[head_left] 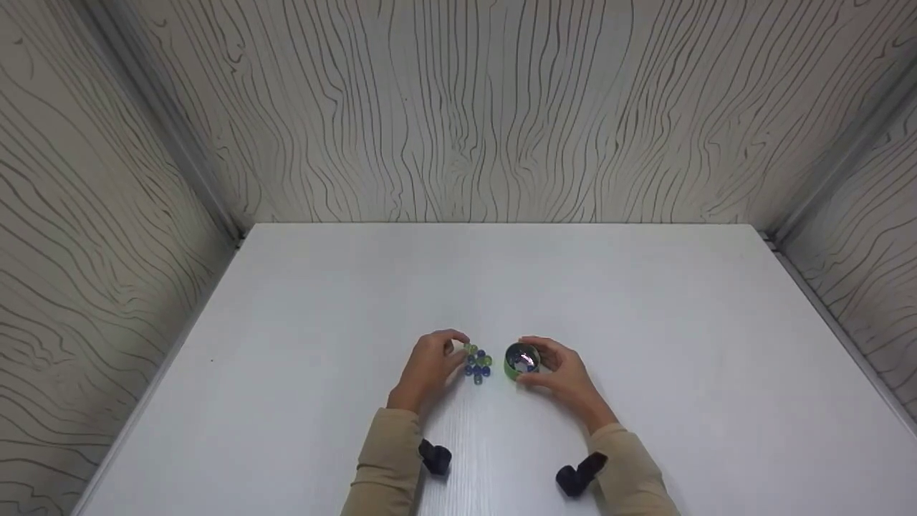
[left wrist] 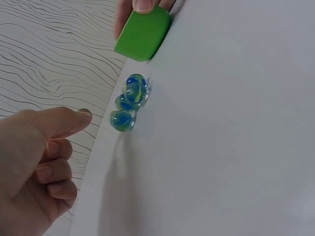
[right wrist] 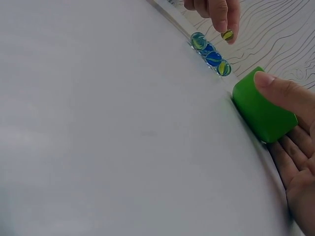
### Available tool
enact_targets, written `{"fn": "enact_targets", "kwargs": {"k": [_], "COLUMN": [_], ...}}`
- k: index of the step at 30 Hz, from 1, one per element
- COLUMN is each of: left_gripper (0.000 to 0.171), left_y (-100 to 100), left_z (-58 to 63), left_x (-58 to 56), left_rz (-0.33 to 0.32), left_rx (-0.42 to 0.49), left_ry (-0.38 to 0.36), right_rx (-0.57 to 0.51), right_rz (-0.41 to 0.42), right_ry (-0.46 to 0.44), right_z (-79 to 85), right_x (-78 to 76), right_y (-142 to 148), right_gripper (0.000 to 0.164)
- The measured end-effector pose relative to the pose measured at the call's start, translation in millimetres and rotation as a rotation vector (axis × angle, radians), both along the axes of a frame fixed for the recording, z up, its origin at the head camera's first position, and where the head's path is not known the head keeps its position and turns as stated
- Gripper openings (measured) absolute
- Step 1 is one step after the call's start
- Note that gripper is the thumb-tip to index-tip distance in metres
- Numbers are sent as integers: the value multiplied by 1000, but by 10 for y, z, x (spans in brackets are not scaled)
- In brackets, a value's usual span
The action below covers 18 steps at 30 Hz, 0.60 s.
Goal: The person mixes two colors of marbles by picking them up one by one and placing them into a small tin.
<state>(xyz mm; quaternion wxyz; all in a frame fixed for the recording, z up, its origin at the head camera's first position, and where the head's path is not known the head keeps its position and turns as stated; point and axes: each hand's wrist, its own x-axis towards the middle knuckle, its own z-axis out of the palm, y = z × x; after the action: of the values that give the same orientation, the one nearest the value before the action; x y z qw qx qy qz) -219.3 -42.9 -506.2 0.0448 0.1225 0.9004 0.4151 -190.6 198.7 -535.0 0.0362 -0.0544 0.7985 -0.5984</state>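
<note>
Green cup (right wrist: 263, 110) held in the grip of the right hand (head_left: 568, 373), the left hand (head_left: 430, 364), its grip pinching a yellow marble (right wrist: 226, 35), should lift softly to avoid rolling the loose marbles (head_left: 478, 370) just beside that grip.

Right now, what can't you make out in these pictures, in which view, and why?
- Left wrist: the pinched yellow marble, hidden by the left hand.
- Left wrist: most of the right hand, cut off by the top edge.
- Right wrist: the inside of the green bowl, hidden by its wall.
- Head: the loose marbles' swirls, too small.
</note>
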Motion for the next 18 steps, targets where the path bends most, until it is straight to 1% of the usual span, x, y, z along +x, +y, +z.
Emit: {"fn": "enact_targets", "kwargs": {"k": [7, 14, 18], "left_gripper": [20, 19, 18], "left_y": [29, 44, 58], "left_z": [49, 85, 93], "left_x": [-8, -5, 5], "left_rz": [8, -23, -9], "left_rx": [-2, 4, 7], "left_ry": [-12, 49, 39], "right_rx": [-7, -6, -2], "right_rz": [-7, -23, -33], "right_ry": [-21, -38, -44], "right_z": [0, 1, 3], "right_x": [5, 9, 10], "right_y": [2, 5, 1], "right_gripper": [66, 66, 65]}}
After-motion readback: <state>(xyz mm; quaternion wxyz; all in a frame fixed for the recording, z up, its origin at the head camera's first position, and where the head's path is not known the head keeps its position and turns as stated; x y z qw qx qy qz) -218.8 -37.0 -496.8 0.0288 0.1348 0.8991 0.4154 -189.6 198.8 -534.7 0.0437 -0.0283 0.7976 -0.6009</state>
